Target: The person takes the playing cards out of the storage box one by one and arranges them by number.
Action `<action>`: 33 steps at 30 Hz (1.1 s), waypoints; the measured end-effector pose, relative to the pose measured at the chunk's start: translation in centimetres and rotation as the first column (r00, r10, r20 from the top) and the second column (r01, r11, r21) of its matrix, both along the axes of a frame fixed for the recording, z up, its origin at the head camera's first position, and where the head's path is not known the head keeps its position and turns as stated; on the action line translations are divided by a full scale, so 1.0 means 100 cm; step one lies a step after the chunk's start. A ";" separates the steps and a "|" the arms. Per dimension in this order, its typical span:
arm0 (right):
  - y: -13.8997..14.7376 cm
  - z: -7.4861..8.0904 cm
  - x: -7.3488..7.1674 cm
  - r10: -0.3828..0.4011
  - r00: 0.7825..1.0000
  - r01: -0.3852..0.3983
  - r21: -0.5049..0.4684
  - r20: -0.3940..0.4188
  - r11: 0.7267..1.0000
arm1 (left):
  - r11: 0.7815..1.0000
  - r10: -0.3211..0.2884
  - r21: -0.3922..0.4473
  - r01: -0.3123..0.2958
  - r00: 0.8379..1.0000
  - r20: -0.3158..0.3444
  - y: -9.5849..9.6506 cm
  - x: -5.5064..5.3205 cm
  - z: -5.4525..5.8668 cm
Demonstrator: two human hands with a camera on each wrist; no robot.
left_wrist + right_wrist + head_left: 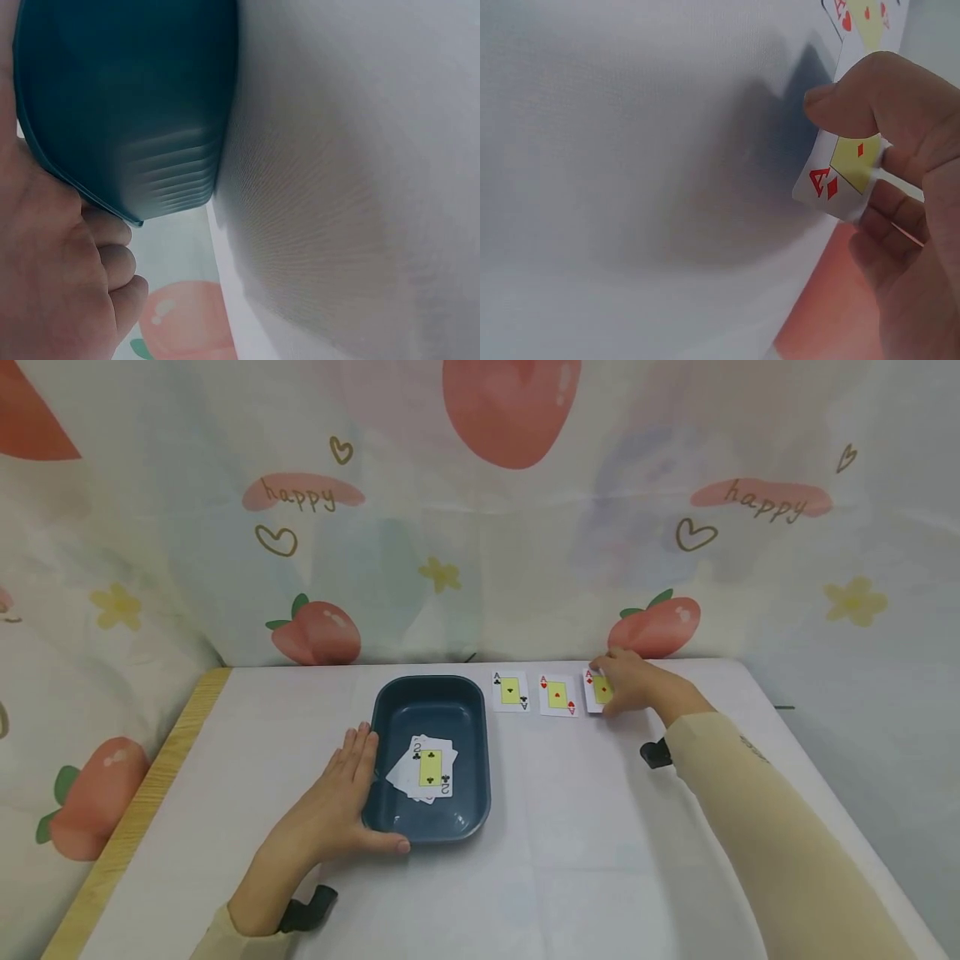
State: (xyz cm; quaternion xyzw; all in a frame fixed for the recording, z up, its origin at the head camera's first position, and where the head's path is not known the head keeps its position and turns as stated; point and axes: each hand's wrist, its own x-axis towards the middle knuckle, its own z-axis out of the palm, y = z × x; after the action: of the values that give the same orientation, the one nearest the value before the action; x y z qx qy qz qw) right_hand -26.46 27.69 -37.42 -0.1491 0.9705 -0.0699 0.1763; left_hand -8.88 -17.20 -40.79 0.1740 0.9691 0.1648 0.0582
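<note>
My right hand (636,683) pinches the ace of diamonds (829,184) between thumb and fingers at the far side of the table. In the right wrist view the card looks lifted a little, with its shadow on the cloth. To its left lie the ace of hearts (557,696) and the ace of clubs (510,692), face up. My left hand (330,808) rests with straight fingers along the left side of a dark blue rectangular tray (429,703), thumb at its near corner. Inside the tray is a loose pile of cards, the two of clubs (431,767) on top.
A white cloth (570,877) covers the table, with a wooden edge (142,802) showing at the left. Behind stands a printed curtain (525,543) with fruit and "happy" lettering. Dark wrist straps show at both sleeves.
</note>
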 end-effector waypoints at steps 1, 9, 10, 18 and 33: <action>0.000 -0.001 -0.001 0.000 1.000 0.000 0.003 0.002 1.000 | 1.000 0.000 0.000 0.000 1.000 0.001 0.000 0.000 0.000; 0.003 -0.014 -0.005 -0.007 1.000 0.006 0.024 0.017 1.000 | 1.000 0.003 0.001 -0.003 1.000 0.000 0.000 0.001 0.002; 0.004 -0.015 -0.005 -0.004 1.000 0.003 0.025 0.017 1.000 | 1.000 0.003 0.000 -0.003 1.000 0.000 0.000 0.001 0.002; 0.005 -0.017 -0.002 0.026 1.000 -0.026 0.024 0.018 0.999 | 1.000 -0.002 0.005 0.002 1.000 -0.001 0.000 0.001 0.001; -0.078 0.008 0.043 0.177 0.976 -0.196 -0.155 -0.127 0.968 | 1.000 -0.004 0.011 0.004 1.000 -0.009 0.001 0.001 0.002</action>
State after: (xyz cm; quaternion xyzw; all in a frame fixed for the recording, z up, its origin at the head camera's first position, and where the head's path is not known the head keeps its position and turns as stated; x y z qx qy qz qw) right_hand -22.12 19.92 -36.62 -0.2576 0.9512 -0.1255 0.1145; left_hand -8.79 -17.10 -40.59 0.1771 0.9681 0.1692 0.0535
